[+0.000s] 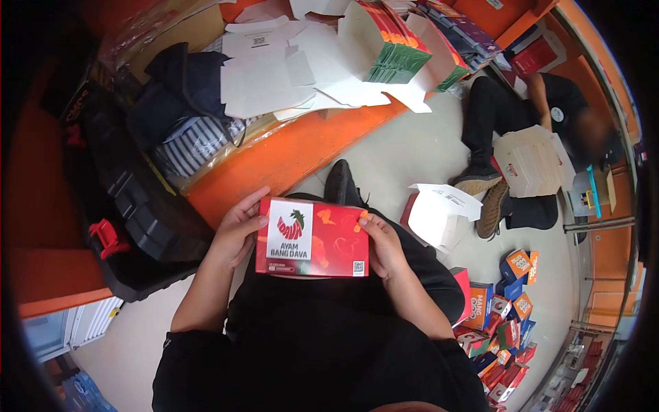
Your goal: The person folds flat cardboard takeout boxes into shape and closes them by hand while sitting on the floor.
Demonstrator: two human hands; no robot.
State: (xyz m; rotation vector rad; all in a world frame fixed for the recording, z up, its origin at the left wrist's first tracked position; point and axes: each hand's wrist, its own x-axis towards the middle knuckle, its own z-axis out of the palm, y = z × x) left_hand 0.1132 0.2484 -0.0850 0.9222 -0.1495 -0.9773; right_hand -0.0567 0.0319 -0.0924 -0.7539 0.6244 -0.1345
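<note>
A red box (333, 240) with a white label reading "AYAM BANG DAVA" is held above my lap. My left hand (241, 228) grips its left end, thumb on the front face near the top left corner. On the other side, my right hand (382, 244) holds the right edge, with the thumb near the upper right corner. The box's printed face is turned up toward me. Beyond it to the right, an open white box (439, 216) rests on the floor.
Flat white card sheets (268, 75) and stacked red-green cartons (398, 58) cover an orange surface (302, 154). A black case (147, 206) stands left. A co-worker (511, 103) sits at upper right with cartons. Small boxes (504, 323) are piled at lower right.
</note>
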